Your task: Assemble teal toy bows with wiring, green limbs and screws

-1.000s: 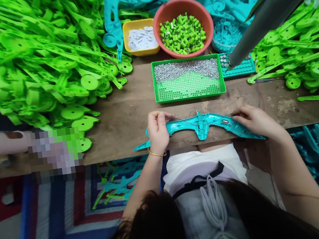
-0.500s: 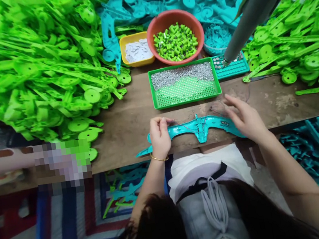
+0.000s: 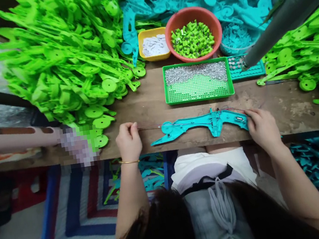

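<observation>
A long turquoise plastic part (image 3: 190, 124) with a round disc and a pointed tip at its left end lies near the table's front edge. Thin reddish wires run along it. Pinched in my left hand (image 3: 129, 141) is the loose end of a thin wire (image 3: 150, 127), drawn straight out beyond the disc. My right hand (image 3: 264, 127) grips the part's right end with thumb and fingers. More wire curls loosely by the right fingertips. A small metallic piece sits in a slot near that end.
Behind the part are a green tray (image 3: 200, 96) of small metal pieces, a red bowl (image 3: 170, 41) of green pieces, a yellow tray (image 3: 155, 58) and a turquoise tray (image 3: 248, 72). Green parts (image 3: 73, 56) heap left. A dark pole (image 3: 281, 15) slants at right. Another person's arm (image 3: 16, 137) reaches in at left.
My left hand has left the turquoise part's side and moved left, pulling the wire straight. My right hand has gone from spread fingers to gripping the right end. The view has shifted left.
</observation>
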Demonstrator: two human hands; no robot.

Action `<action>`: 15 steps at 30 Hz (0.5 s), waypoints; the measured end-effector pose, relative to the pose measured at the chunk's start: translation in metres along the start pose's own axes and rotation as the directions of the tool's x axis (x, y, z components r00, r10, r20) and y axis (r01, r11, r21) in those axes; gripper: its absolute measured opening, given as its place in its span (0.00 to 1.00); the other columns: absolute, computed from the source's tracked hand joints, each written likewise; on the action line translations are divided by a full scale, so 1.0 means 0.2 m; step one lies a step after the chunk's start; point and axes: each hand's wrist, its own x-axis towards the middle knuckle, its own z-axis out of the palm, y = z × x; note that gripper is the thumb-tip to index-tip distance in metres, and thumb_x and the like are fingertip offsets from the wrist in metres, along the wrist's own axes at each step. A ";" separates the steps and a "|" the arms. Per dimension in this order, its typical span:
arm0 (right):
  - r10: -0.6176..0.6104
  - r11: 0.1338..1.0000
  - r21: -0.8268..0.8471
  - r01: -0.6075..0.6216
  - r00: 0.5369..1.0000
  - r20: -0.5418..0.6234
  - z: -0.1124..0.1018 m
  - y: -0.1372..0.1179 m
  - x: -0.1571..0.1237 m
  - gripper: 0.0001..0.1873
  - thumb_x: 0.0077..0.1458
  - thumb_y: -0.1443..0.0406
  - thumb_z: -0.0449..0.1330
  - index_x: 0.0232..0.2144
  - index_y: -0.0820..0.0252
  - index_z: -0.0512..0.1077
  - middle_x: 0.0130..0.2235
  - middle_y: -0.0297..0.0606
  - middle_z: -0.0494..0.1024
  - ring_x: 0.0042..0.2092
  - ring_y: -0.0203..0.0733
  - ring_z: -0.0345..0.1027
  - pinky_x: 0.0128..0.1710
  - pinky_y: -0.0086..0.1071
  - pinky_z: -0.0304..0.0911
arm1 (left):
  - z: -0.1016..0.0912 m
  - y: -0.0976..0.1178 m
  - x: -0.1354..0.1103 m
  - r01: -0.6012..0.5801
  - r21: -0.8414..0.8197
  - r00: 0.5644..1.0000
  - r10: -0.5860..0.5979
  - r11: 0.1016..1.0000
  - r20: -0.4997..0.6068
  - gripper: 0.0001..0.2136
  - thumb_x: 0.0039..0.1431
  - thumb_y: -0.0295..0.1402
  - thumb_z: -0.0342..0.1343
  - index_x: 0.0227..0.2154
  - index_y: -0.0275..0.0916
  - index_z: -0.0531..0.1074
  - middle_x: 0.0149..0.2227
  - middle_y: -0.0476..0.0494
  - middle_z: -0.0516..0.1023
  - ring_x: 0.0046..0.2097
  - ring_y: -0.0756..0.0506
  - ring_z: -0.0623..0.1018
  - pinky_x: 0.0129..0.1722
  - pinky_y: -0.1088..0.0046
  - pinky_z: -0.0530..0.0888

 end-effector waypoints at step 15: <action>-0.662 0.474 0.702 0.531 0.741 -0.113 -0.01 -1.12 0.30 0.11 0.64 0.60 0.54 0.44 0.54 0.72 0.44 0.39 0.81 0.47 0.44 0.73 0.61 0.51 0.58 | -0.11 0.41 -0.25 -0.206 -0.213 0.977 0.212 0.955 0.005 0.05 0.66 0.33 0.52 0.34 0.42 0.70 0.32 0.48 0.75 0.35 0.49 0.76 0.36 0.73 0.72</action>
